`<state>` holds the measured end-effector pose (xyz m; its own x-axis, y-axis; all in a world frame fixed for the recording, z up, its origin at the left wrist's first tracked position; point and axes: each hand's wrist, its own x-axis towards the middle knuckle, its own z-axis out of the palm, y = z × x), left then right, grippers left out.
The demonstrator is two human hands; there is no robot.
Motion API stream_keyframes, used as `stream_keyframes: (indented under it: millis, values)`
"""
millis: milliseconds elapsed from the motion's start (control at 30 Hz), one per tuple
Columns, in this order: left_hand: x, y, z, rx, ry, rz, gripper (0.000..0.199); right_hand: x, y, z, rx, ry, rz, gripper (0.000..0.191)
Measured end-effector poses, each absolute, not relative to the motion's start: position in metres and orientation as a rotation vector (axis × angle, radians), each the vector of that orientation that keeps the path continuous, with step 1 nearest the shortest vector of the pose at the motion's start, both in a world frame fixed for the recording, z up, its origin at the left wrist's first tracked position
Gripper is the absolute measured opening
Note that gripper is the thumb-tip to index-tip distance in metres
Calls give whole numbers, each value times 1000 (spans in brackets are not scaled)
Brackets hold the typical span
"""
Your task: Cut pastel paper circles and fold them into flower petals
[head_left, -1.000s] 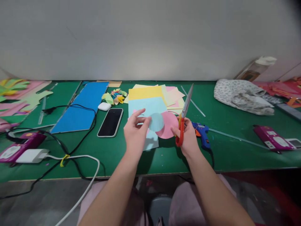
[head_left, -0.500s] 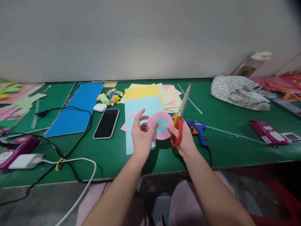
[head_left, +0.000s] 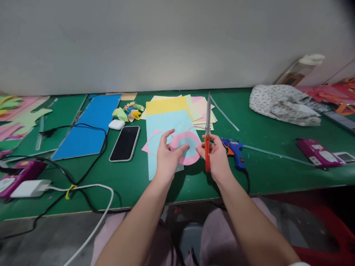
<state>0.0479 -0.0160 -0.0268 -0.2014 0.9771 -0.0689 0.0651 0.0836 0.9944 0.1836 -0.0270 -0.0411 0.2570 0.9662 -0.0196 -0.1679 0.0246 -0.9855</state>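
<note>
Between my hands is a pink paper ring (head_left: 191, 160), with light blue showing inside it. My left hand (head_left: 168, 157) pinches its left side, the thumb lying across the ring and the other fingers partly behind. In my right hand (head_left: 219, 159) are scissors (head_left: 207, 153) with red and yellow handles, their blades closed and pointing away from me. The right thumb tip also touches the ring's right edge. Below lie a light blue sheet (head_left: 169, 122) and a pink paper offcut (head_left: 146, 147) with a round cut-out.
Yellow and pale sheets (head_left: 166, 105) lie behind. A blue glue gun (head_left: 235, 151) rests close to my right hand. To the left are a phone (head_left: 125, 144), a white case (head_left: 117, 125), paper petals (head_left: 128, 112), blue board (head_left: 88, 127) and cables. A patterned cloth (head_left: 277, 105) lies right.
The scissors have turned from leaning right to nearly upright, seen edge-on. The pink ring has shifted slightly left and my left hand slightly right.
</note>
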Motion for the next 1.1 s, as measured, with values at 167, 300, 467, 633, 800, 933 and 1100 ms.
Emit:
stream_keyframes:
  millis: [167,300,467,633,800,933,1100]
  values:
    - [45,-12,-29,1084,1408,1190,70,186,-27,-41,-1222,-935,1082,42]
    - [41,-12,-25,1081,1333,1106,65,190,-26,-42,-1215,-936,1102,44]
    - [39,-13,-22,1136,1340,1095,68,193,-26,-43,-1198,-951,1112,44]
    - [42,-13,-23,1145,1377,1159,65,190,-27,-39,-1197,-911,1139,44]
    - [43,-13,-24,1155,1379,1154,61,190,-27,-40,-1186,-908,1129,44]
    - [43,-14,-23,1156,1375,1146,55,190,-27,-41,-1185,-901,1110,44]
    - [42,-13,-25,1161,1348,1139,52,191,-27,-39,-1178,-911,1090,45]
